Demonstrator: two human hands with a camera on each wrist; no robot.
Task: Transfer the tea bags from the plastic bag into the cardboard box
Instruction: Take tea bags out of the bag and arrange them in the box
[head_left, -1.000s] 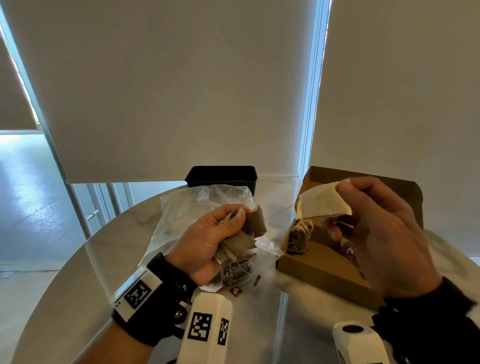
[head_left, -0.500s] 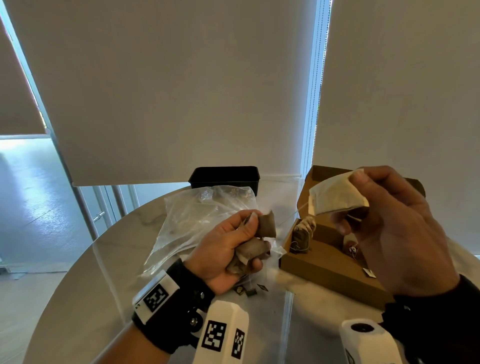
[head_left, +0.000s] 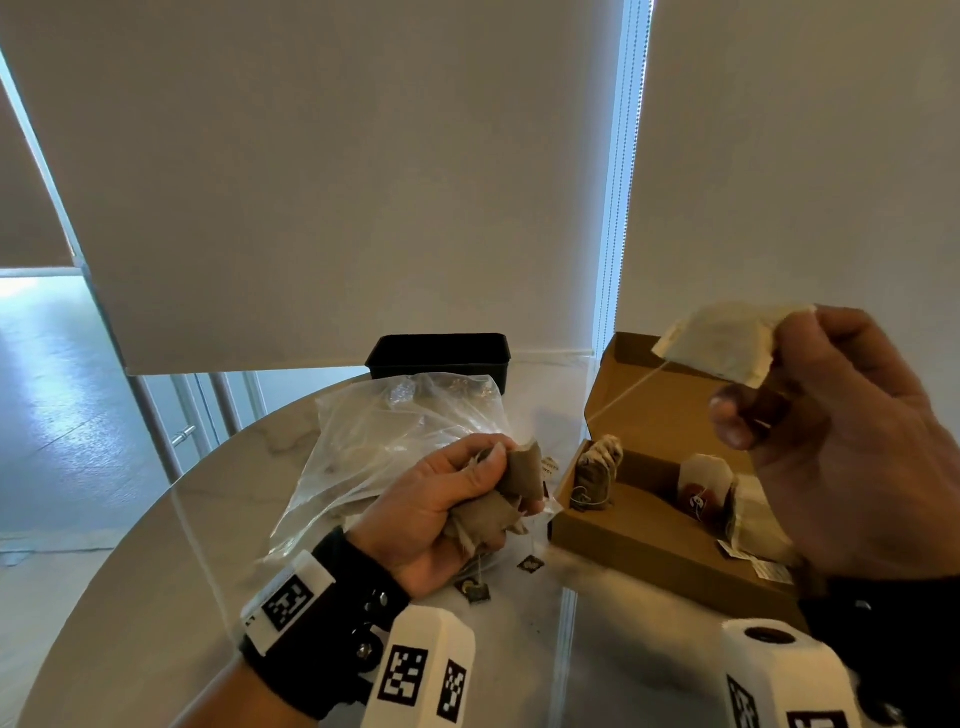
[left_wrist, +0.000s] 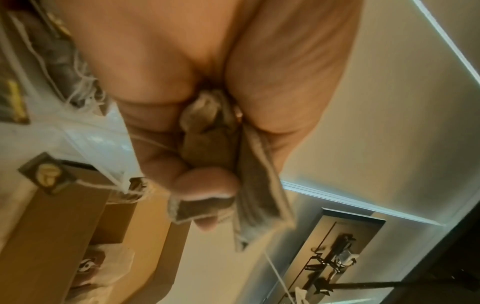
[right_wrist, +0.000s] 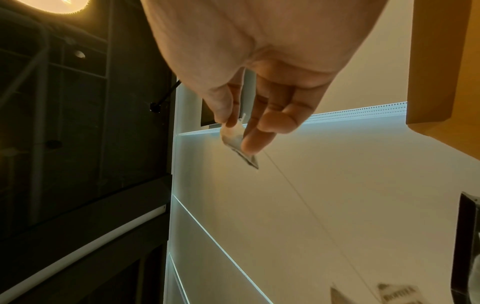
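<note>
While left hand (head_left: 441, 514) clutches brown tea-bag bunch (head_left: 498, 504), right grip (head_left: 852, 447) pinches one pale tea bag (head_left: 722, 343).

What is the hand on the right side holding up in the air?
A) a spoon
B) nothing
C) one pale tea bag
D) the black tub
C: the right hand pinches one pale tea bag above the cardboard box, with its string running down toward the bunch of tea bags in the left hand.

brown cardboard box (head_left: 670, 551), clear plastic bag (head_left: 374, 447), pale tea bag (head_left: 727, 340), black tray (head_left: 439, 353), black-and-white checked wrist markers (head_left: 288, 603)
</note>
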